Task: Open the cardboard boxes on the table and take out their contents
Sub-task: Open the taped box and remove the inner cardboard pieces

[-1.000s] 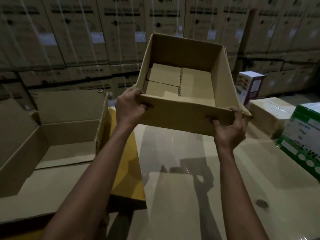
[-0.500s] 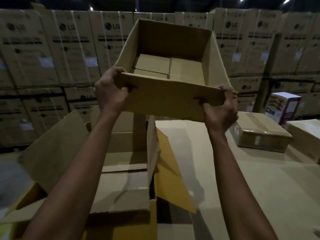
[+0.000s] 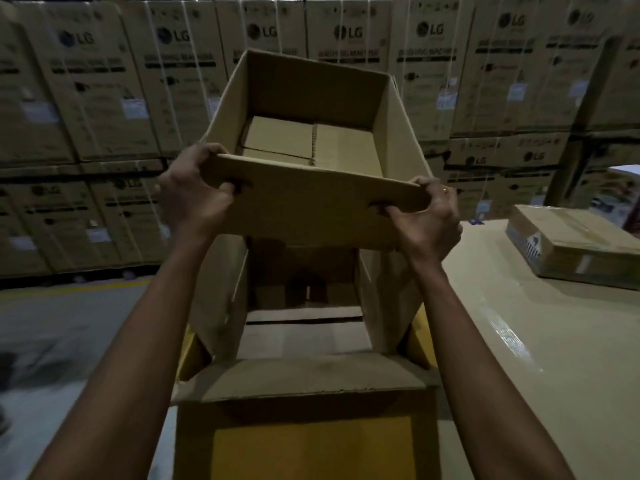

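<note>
Holding the open cardboard box (image 3: 311, 202) aloft by its near wall, you had both hands engaged in the head view. Your left hand (image 3: 195, 199) gripped the near-left corner of that wall, with the thumb on the outer face and the fingers curled over the rim. Your right hand (image 3: 427, 223) gripped the near-right corner in the same fashion, and a ring (image 3: 444, 190) showed on one finger. The box was carried clear of every surface and tilted with its open top toward you, so that its floor of folded flaps with a centre seam was in sight.

It hung directly above a larger open carton (image 3: 301, 341), whose flaps stood open. The interior of that carton lay in deep shadow, and its contents could not be made out. Its near outer face was yellow, and it stood just beside the left edge of the table (image 3: 536, 358). What carried it could not be determined.

On the table, toward the far right corner, lay a flat taped parcel (image 3: 575, 247). It was sealed, bore a pale label on its near side, and sat well apart from your hands. The table's surface was pale and glossy.

Behind everything, a wall of stacked cartons (image 3: 104, 98) marked LG and strapped with bands ran across the full width. Grey floor (image 3: 69, 323) with a yellow line showed at the left.
</note>
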Available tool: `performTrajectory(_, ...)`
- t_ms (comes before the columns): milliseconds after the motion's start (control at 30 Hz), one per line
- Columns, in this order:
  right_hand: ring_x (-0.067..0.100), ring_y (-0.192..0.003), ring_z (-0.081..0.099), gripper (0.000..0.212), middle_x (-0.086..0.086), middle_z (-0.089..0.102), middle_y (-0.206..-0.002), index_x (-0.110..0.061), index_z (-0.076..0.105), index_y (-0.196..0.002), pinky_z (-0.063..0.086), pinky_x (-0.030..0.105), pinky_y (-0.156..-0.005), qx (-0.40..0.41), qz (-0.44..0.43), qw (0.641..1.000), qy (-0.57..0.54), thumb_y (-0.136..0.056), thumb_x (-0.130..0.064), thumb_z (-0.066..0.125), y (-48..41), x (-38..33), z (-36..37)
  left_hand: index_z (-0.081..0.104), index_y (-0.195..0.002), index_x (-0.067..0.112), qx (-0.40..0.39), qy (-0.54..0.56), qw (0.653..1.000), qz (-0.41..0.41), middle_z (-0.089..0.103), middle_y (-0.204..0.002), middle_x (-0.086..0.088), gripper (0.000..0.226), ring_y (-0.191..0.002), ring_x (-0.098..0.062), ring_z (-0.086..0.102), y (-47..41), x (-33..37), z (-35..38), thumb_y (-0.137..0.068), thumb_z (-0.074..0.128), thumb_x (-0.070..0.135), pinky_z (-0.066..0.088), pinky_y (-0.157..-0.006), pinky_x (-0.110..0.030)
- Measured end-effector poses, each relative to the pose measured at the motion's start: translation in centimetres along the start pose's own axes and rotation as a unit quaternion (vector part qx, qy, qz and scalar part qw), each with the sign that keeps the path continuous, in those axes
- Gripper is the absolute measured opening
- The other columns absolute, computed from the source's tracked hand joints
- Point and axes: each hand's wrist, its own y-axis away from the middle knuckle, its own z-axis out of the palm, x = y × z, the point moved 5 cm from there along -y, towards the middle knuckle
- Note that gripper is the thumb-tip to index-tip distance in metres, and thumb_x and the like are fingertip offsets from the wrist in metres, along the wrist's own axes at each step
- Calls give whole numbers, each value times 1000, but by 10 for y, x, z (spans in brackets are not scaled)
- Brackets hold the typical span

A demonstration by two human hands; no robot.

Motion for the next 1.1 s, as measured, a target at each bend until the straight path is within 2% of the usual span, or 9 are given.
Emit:
performTrajectory(100,24,-114,61,70,4,60,-129,-27,64,-124,50,36,-86,-23,12,1000,7,-64,-48,94,14,11,7,70,-117,24,-27,-6,1000,-9,70,-123,-1,51,-111,-22,65,12,-15,6,-68,87,20,54,-93,-38)
performTrajectory(167,24,-115,61,74,5,61,-128,-26,64,-125,47,32,-83,-38,23,999,18,-63,-50,95,22,21,11,70,-116,24,-48,-6,999,-7,69,-125,-1,55,-112,-21,65,21,-25,13,-66,91,24,55,-94,-41)
performTrajectory(300,26,-117,60,75,6,62,-127,-27,63,-123,51,40,-89,-59,46,996,49,-60,-53,95,37,43,10,70,-114,24,-88,-19,996,-4,69,-124,-3,57,-115,-25,64,41,-39,30,-63,94,31,54,-94,-49)
performTrajectory(367,26,-115,61,74,5,62,-126,-27,64,-121,50,37,-86,-68,47,994,69,-60,-54,95,44,53,8,71,-113,23,-112,-25,993,-17,69,-122,-4,57,-112,-25,64,56,-49,37,-62,95,33,54,-92,-51)
performTrajectory(633,23,-115,61,71,1,61,-129,-28,68,-118,51,38,-89,-130,17,985,108,-59,-58,94,76,66,22,72,-111,21,-140,-99,976,-138,67,-120,-7,62,-114,-29,60,106,-93,29,-57,97,40,48,-92,-42)
performTrajectory(733,26,-116,59,73,1,61,-127,-28,68,-114,53,42,-90,-166,7,977,130,-55,-62,93,90,75,29,71,-110,14,-190,-115,958,-182,63,-119,-13,65,-116,-31,57,128,-112,31,-57,97,41,44,-92,-40)
performTrajectory(900,19,-105,57,77,-1,57,-115,-22,68,-104,58,42,-84,-243,27,955,171,-49,-71,91,106,98,30,71,-110,11,-262,-141,930,-215,57,-119,-13,69,-115,-31,55,150,-131,34,-55,99,40,45,-89,-38)
performTrajectory(967,20,-103,58,79,0,54,-115,-20,69,-102,59,42,-83,-292,39,932,211,-47,-71,92,115,108,32,71,-96,10,-300,-141,914,-234,60,-110,-9,61,-106,-27,59,155,-137,36,-50,101,36,48,-83,-37)
performTrajectory(1100,21,-93,57,72,0,50,-102,-16,66,-87,53,35,-70,-377,15,876,300,-49,-72,91,131,121,37,72,-72,13,-370,-121,879,-275,72,-75,-1,41,-77,-17,70,174,-154,41,-47,103,24,59,-67,-31)
